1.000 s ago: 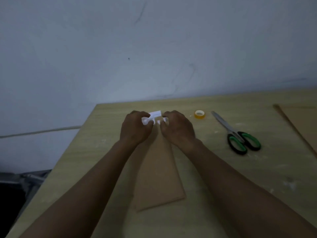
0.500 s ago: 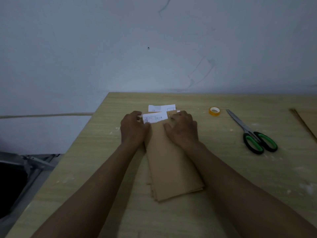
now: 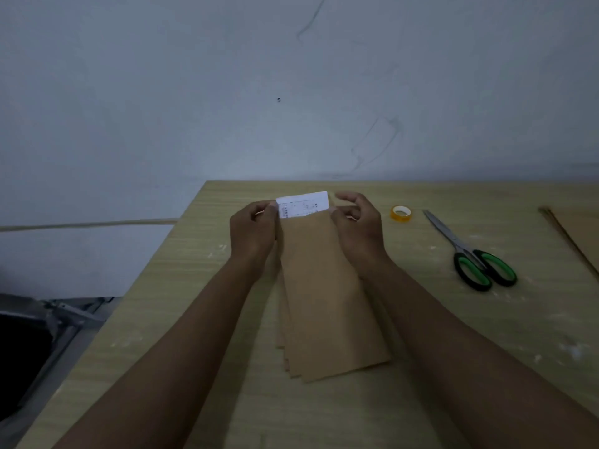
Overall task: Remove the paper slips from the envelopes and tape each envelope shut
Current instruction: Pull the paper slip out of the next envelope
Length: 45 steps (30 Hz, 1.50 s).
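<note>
1. Looking down from the head camera, a stack of brown envelopes (image 3: 327, 293) lies on the wooden table (image 3: 181, 319), long side running away from the person, near edges slightly fanned.
2. A white paper slip (image 3: 303, 205) with small print sticks out of the far, open end of the top envelope.
3. The left hand (image 3: 252, 231) is at the left far corner of the envelope; its fingers are curled and the thumb and fingertips pinch the left edge of the slip.
4. The right hand (image 3: 358, 228) is at the right far corner; the thumb and curled fingers hold the envelope edge just beside the slip, while the index finger is stretched loosely above. I cannot tell whether it also touches the slip.
5. A small roll of yellow tape (image 3: 401, 213) lies to the right of the right hand, apart from it.
6. Scissors (image 3: 466, 251) with green and black handles lie further right, blades closed and pointing away.
7. More brown envelopes (image 3: 580, 231) lie at the right border of the view.
</note>
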### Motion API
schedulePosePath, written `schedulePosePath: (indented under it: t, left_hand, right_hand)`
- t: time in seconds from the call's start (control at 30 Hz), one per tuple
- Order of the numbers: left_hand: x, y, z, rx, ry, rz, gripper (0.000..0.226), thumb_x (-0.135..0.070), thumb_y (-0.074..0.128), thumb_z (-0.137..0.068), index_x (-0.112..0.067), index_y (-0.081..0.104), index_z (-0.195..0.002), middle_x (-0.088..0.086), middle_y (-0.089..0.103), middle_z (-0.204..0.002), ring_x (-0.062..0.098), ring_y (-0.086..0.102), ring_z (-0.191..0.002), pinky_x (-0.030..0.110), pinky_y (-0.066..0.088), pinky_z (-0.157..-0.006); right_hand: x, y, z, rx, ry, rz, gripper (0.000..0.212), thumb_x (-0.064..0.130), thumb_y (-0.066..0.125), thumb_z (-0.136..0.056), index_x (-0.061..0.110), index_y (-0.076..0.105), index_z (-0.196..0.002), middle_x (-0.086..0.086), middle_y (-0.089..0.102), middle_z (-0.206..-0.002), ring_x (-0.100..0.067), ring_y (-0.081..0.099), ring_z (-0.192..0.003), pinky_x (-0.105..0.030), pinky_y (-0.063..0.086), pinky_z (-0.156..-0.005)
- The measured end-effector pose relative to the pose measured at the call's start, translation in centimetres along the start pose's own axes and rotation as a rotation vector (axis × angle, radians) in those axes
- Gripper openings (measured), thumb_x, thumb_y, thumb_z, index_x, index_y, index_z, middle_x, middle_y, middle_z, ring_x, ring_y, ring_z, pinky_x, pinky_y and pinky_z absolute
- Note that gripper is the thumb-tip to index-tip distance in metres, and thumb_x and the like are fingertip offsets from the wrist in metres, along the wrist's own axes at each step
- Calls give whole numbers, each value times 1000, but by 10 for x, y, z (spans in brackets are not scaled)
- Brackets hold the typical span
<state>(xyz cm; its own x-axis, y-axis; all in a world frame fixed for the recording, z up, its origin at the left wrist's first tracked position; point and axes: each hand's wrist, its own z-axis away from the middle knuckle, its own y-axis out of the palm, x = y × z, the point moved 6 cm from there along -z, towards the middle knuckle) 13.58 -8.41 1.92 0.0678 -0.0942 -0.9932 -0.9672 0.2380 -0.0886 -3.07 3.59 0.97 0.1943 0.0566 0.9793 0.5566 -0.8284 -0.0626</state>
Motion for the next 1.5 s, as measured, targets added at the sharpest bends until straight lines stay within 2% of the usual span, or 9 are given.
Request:
schedulePosePath:
  t: [0.1,0.2,0.37,0.57,0.9,1.07,1.23,1.4,1.5]
  left_hand:
    - [-16,17,8,100,-19,92,15,-15,65,-94,-20,75,-85,3,75,-86,15,66,-76,39,61,-77]
    - [-31,38,15,179,4,124,14,-16,64,-96,-16,77,-92,8,77,-90,21,70,-79,39,61,-76]
    - [-52,74,25,258,15,156,18,-20,59,-99,-18,77,-100,2,78,-96,21,73,-94,37,61,-85]
    - [-78,109,37,296,16,186,18,-21,59,-98,-24,76,-95,-3,77,-98,15,72,-96,39,58,-91]
    - [-100,131,49,283,32,208,16,-27,60,-98,-24,76,-99,-5,74,-103,13,67,-100,32,56,-89]
    - [-105,134,51,363,32,175,20,-25,58,-98,-21,77,-104,-3,76,-100,14,70,-94,31,58,-81]
    - [-112,134,55,437,-23,158,22,-13,58,-94,-11,78,-103,-3,72,-75,8,63,-63,21,49,-55]
    - [-123,128,51,363,33,204,21,-24,56,-98,-23,78,-96,-2,77,-98,14,69,-90,27,52,-71]
    - [-127,127,50,354,32,242,20,-22,59,-95,-22,78,-92,-1,77,-95,13,68,-84,28,52,-70]
  right_hand:
    - [13,-11,-6,44,-69,15,39,15,58,-93,36,61,-126,6,69,-104,-1,63,-94,-17,50,-79]
    - [31,-23,-11,49,-188,90,34,16,59,-94,30,65,-125,14,65,-121,0,58,-110,-14,45,-92]
    - [52,-63,-20,-50,-261,144,21,17,61,-93,33,72,-101,14,71,-93,-21,64,-76,-31,52,-64]
    - [75,-99,-24,-80,-389,216,17,19,64,-92,24,74,-104,12,69,-106,-3,62,-98,-23,51,-81]
    - [97,-124,-23,-58,-455,285,4,18,71,-86,18,70,-90,11,69,-92,6,56,-69,-10,38,-64]
    - [108,-130,-34,10,-368,275,1,22,72,-85,23,71,-85,16,68,-86,-5,63,-85,-24,50,-74]
    - [116,-133,-39,97,-298,318,6,29,70,-87,24,74,-86,16,70,-92,-5,63,-89,-25,49,-79]
    - [123,-131,-38,180,-265,342,17,35,68,-90,20,75,-84,7,71,-80,-8,65,-71,-25,48,-63]
    - [130,-128,-36,190,-296,402,18,34,67,-90,20,75,-82,0,70,-77,-13,63,-68,-28,47,-62]
